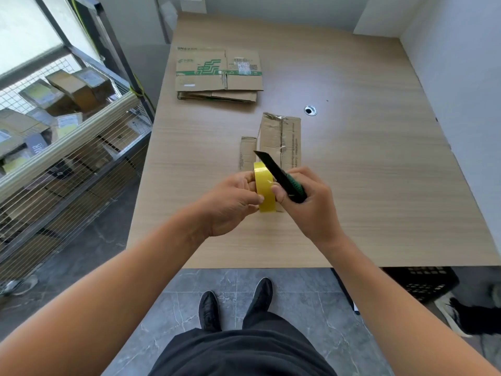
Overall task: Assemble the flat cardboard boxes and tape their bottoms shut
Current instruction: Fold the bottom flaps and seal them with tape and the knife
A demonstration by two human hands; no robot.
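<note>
The left hand (pixel 230 204) grips a tape roll (pixel 265 191) upright, the right hand (pixel 311 207) touching it clasps a knife (pixel 273 169) whose blade crosses the roll, a flat box (pixel 282 137) lies just beyond both hands, and a stack (pixel 217 74) well beyond.

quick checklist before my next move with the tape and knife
1. Tape roll gripped by left hand: ok.
2. Knife held in right hand, blade extended: ok.
3. Blade clear of the left hand: cannot tell, it passes close.
4. Loose tape end found: cannot tell.
5. Cardboard box on the table just beyond the hands: ok.
6. Stack of flat boxes waiting farther back: ok.
</note>
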